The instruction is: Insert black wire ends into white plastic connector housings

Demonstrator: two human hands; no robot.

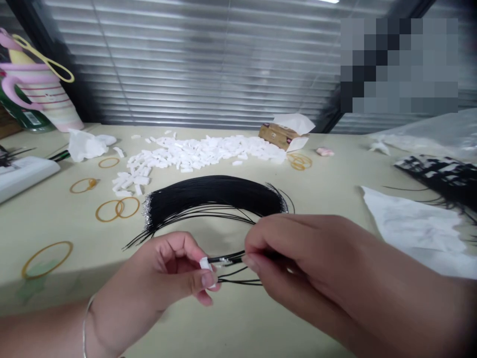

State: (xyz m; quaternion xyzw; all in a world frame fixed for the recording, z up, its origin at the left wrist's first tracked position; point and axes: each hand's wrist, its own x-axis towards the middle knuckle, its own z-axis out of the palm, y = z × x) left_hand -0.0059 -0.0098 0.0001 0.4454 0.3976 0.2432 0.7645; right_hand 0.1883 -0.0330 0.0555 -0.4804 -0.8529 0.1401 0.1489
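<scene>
Between the thumb and fingers of my left hand point(167, 278) is a small white plastic connector housing point(204, 263). Several black wires point(238, 284) run from it toward the right. My right hand point(298, 258) pinches black wires close to the connector, and silvery metal ends show in the gap between the hands. Its fingertips partly hide how many wires it grips. Just beyond both hands lies a thick, curved bundle of black wires point(216, 191) with shiny metal terminals at its ends. Behind that bundle spreads a heap of loose white connector housings point(201, 151).
Amber rubber bands point(118, 210) lie on the table's left side, more point(299, 161) at the back. A tissue packet point(279, 134) stands behind the heap. Crumpled white paper point(413, 223) and wires with white connectors point(439, 179) are on the right. A striped cup point(48, 94) stands back left.
</scene>
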